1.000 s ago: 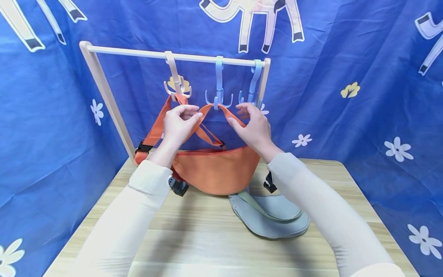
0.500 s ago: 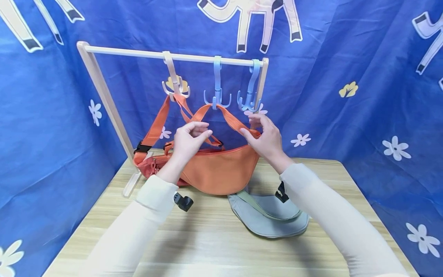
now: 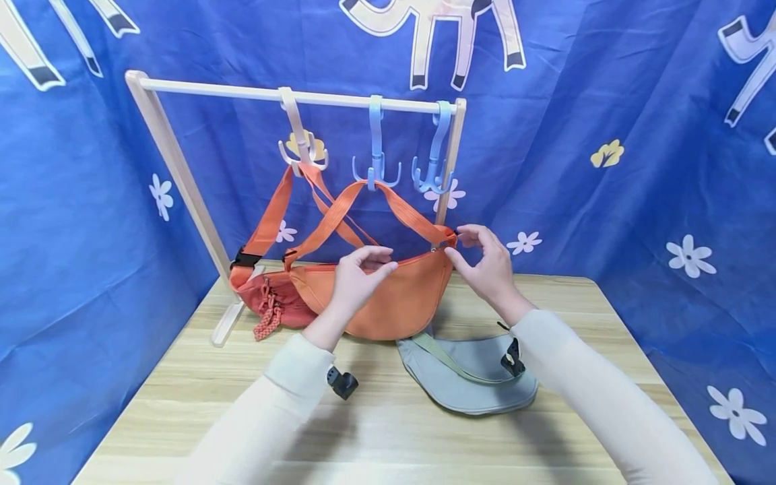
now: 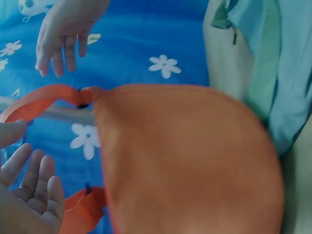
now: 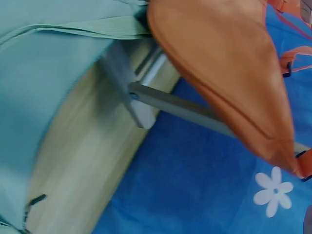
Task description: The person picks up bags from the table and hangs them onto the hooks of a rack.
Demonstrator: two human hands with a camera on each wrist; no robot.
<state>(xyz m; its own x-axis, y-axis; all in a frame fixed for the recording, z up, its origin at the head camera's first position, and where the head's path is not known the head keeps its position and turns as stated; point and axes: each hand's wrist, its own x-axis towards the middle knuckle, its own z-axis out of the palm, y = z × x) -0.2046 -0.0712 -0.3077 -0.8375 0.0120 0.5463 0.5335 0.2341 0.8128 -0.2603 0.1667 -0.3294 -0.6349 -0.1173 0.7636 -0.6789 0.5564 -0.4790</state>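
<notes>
An orange waist bag (image 3: 400, 303) hangs by its strap (image 3: 333, 214) from the middle blue hook (image 3: 376, 151), its curved bottom near the tabletop. My left hand (image 3: 359, 277) hovers before the bag's front, fingers relaxed and holding nothing. Close to the bag's right end, where the strap joins, is my right hand (image 3: 491, 268); the left wrist view shows this right hand (image 4: 70, 27) loose and apart from the bag. Behind and left, a red bag (image 3: 291, 310) hangs by an orange strap from the pale hook (image 3: 298, 138).
A wooden rack (image 3: 172, 162) carries the hooks; another blue hook (image 3: 433, 155) is at its right end. On the table (image 3: 418, 448) lies a grey-green bag (image 3: 485, 402) with a green strap. Blue patterned cloth (image 3: 655, 182) surrounds the table.
Both hands have come down from the strap near the hook, the left moving right across the bag's front, the right moving outward. The strap stays on the blue hook.
</notes>
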